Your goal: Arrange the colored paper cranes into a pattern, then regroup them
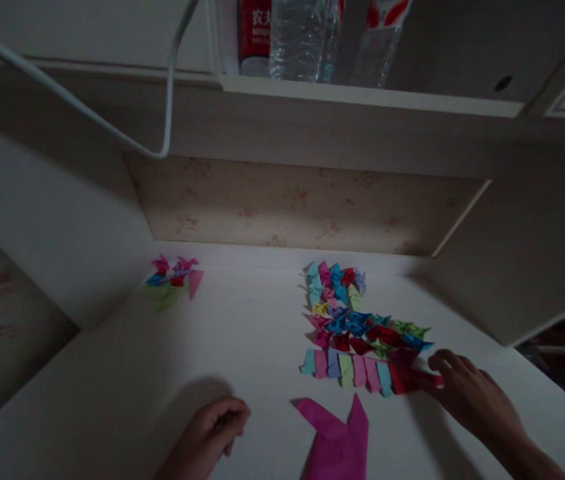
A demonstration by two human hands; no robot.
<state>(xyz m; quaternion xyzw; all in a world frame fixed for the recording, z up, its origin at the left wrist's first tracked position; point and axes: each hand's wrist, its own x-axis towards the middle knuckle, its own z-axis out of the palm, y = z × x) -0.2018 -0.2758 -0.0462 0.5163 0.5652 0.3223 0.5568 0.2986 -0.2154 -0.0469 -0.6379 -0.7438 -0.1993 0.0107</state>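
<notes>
a red folded paper (406, 379) lies on the right half of the white surface (257, 333), about midway between its far and near edges, at the right end of a row of small folded papers (345, 370) in teal, pink, lilac and pale green. the right hand (479, 397) comes in from the near right corner, thumb and fingertips at the red paper's right tip with only a narrow gap between them; whether they pinch it i cannot tell. just beyond the row, toward the far edge, sits a close-set group of small folded shapes (357, 323) in blue, red, green, pink and yellow, most of them pointed. nearer the near edge, right of its middle, is a larger magenta folded paper (339, 443) with two points toward the far edge. left of that, apart from it, the left hand (215, 423) is above the near edge, fingers curled in; i cannot tell if they hold anything. a smaller colourful cluster (175, 280) lies at the far left corner. behind the far edge is a flowered wall panel (292, 207), and above it a shelf (362, 95) carries bottles (296, 40).
</notes>
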